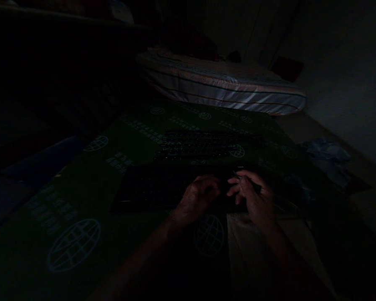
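The scene is very dark. Two black keyboards lie on a green sheet (81, 188) printed with white globe marks: the far keyboard (203, 144) and the near keyboard (163, 188). My left hand (197, 196) rests curled on the near keyboard's right end. My right hand (252, 194) sits just beside it, fingers pinched on a thin dark tool-like thing (238, 174) that I cannot make out.
A striped mattress (222, 83) lies on the floor behind the sheet. Crumpled bluish cloth or plastic (327, 156) lies at the right near a pale wall (347, 83). Dark furniture fills the left side.
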Demonstrator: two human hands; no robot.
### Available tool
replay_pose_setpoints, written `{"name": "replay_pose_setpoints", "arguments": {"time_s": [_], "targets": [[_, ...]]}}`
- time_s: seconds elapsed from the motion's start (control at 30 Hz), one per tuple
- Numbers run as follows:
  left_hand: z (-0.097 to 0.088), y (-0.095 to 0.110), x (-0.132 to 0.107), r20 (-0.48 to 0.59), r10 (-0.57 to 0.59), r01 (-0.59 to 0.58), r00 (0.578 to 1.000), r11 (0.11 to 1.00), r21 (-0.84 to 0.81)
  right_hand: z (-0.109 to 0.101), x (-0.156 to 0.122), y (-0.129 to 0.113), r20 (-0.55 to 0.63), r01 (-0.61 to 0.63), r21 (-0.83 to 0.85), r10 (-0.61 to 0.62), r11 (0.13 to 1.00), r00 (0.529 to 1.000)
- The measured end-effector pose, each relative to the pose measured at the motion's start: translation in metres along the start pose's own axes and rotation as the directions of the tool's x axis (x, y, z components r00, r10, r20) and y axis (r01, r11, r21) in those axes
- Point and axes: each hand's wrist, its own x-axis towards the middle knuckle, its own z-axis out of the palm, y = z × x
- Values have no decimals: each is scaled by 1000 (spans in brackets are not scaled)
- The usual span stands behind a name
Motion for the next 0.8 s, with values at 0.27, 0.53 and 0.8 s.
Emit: {"name": "replay_pose_setpoints", "arguments": {"time_s": [0.27,0.53,0.8], "targets": [[0,2,-2,-20,-139,136,990,986,-94,-7,-5,-5,81,11,-189,4,982,997],[0,0,-2,-32,-117,110,993,978,-178,-13,2,-4,563,648,-525,-346,552,751],[2,-2,-4,-7,-205,192,979,927,-322,-9,13,-8,678,745,-605,-309,280,667]]}}
